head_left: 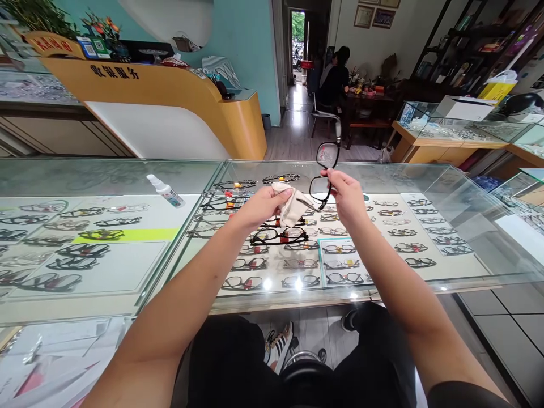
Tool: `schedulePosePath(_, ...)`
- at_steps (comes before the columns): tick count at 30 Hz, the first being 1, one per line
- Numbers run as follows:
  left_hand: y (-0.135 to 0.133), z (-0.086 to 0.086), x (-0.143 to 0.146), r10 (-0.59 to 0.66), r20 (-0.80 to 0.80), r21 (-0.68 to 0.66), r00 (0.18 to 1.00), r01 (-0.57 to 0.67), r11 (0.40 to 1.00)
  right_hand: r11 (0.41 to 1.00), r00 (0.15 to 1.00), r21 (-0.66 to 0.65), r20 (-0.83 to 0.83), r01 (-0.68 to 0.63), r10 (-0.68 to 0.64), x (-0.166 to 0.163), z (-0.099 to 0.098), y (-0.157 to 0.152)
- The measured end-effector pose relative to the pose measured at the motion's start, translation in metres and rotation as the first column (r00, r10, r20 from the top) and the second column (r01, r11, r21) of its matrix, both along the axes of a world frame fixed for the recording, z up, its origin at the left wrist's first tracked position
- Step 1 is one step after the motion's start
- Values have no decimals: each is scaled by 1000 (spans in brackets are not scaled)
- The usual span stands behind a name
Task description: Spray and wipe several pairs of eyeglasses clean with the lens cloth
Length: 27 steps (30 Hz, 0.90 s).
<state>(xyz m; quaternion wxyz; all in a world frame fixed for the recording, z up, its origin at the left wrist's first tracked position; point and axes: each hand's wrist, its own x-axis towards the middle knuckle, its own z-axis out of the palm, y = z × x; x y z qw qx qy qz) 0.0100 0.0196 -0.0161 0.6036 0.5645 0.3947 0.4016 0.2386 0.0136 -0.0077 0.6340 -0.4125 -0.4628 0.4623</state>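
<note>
My right hand [346, 195] is closed on a pair of black-framed glasses [323, 170], held upright above the glass counter [127, 181] with one lens above the other. My left hand [263, 204] grips a beige cleaning cloth [293, 207] just left of the glasses, the cloth touching the lower frame. A second pair of black glasses [278, 235] lies on the counter top below both hands.
A small white spray bottle [166, 191] lies on the glass to the left. Several rows of glasses fill the display case [382, 238] under the glass. An orange service desk [170, 90] stands behind. People sit at a dark table [365, 102] in the back.
</note>
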Motion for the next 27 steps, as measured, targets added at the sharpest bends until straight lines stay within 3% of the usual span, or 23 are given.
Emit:
schedulePosePath(6,8,16,-23,49,93,-161,994,-34,986,937,931,324,285,130,-227,22,11,5)
schedulePosePath(9,10,22,-31,57,99,-210,993,-35,977,847,810,513,434,139,-395,23,11,3)
schedulePosePath(12,11,22,-37,-7,136,-243,991,40,969,744,655,665,533,68,-536,19,10,-3)
schedulePosePath(16,9,19,-41,-154,200,-266,968,205,942,690,475,719,636,-78,-609,10,10,-14)
schedulePosePath(20,3,21,-39,-254,216,-261,943,307,915,612,349,768,635,-189,-689,5,7,-21)
schedulePosePath(27,-10,28,-28,-346,195,-265,918,389,883,574,227,779,625,-254,-747,5,0,-25)
